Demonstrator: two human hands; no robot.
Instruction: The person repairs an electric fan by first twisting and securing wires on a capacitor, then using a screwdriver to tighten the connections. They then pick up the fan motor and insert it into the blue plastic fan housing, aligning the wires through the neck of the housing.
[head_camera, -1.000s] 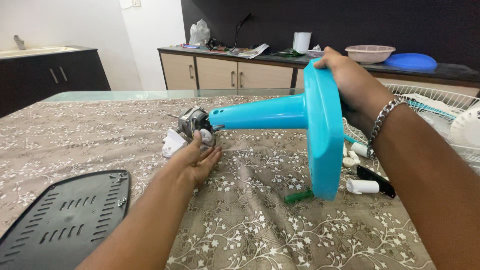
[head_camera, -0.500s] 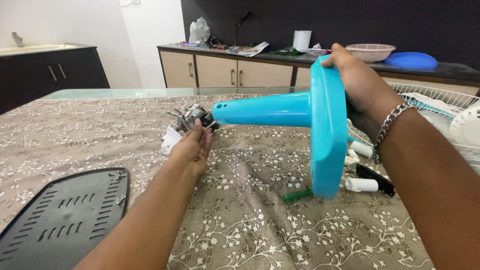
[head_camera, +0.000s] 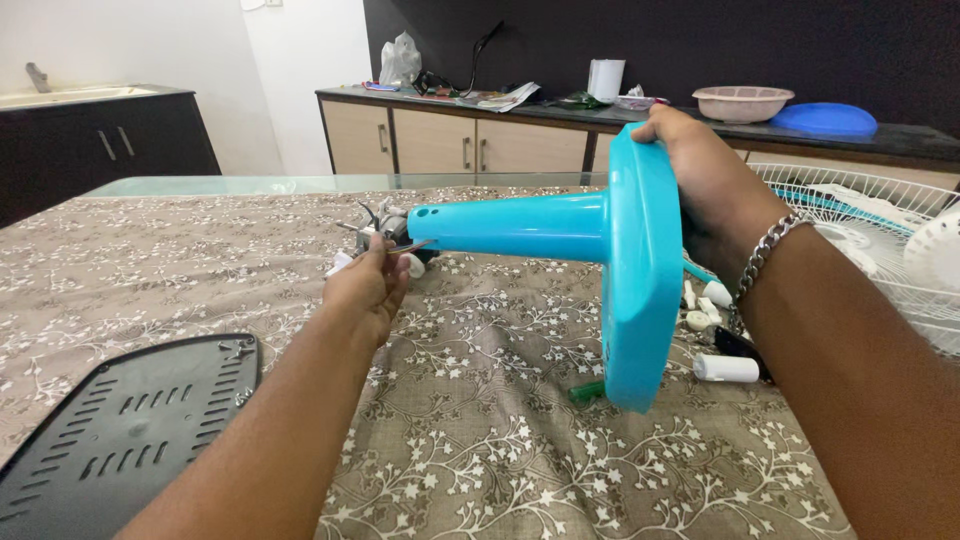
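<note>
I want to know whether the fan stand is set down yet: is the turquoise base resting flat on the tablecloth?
No. The right hand holds the turquoise base on edge above the tablecloth, its neck pointing sideways.

A knotted clear plastic bag (head_camera: 401, 58) stands at the left end of the far counter (head_camera: 900, 135), pale against the dark wall. Just to its right on the same counter lie some flat printed papers (head_camera: 500, 97), white and spread out, their print too small to tell. No labels, signs or screens show anywhere else.
</note>
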